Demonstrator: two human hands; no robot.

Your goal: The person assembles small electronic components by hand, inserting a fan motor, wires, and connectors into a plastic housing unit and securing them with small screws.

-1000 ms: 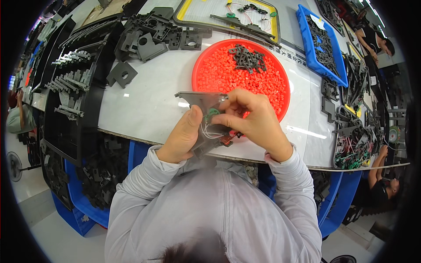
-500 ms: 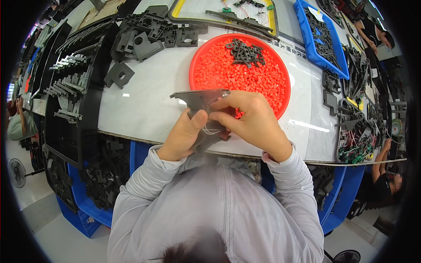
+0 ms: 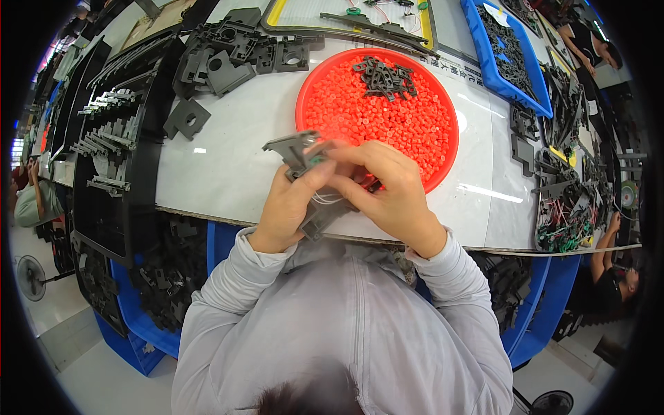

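Observation:
Over the near edge of the table, my left hand (image 3: 289,207) is closed around a dark grey plastic bracket (image 3: 319,220), held tilted. Pale wires loop across the bracket, and a small green part shows by my left thumb. My right hand (image 3: 387,183) has its fingers bent together against the bracket's right side; they are partly smeared by motion, and anything small between them is hidden. Just beyond my hands stands a round red tray (image 3: 299,104) full of small red plastic caps (image 3: 346,111), with a heap of little dark clips (image 3: 386,77) on top.
Dark plastic brackets (image 3: 225,59) are piled at the back left, beside a black rack (image 3: 104,207) of metal-trimmed parts. A blue bin (image 3: 490,72) of dark pieces stands back right. Wired parts (image 3: 564,221) lie at the right. A yellow-edged tray (image 3: 434,28) is at the back.
The bracket has turned in my left hand, so its long top plate now points away. My right hand has shifted slightly left and its fingers have moved in over the bracket.

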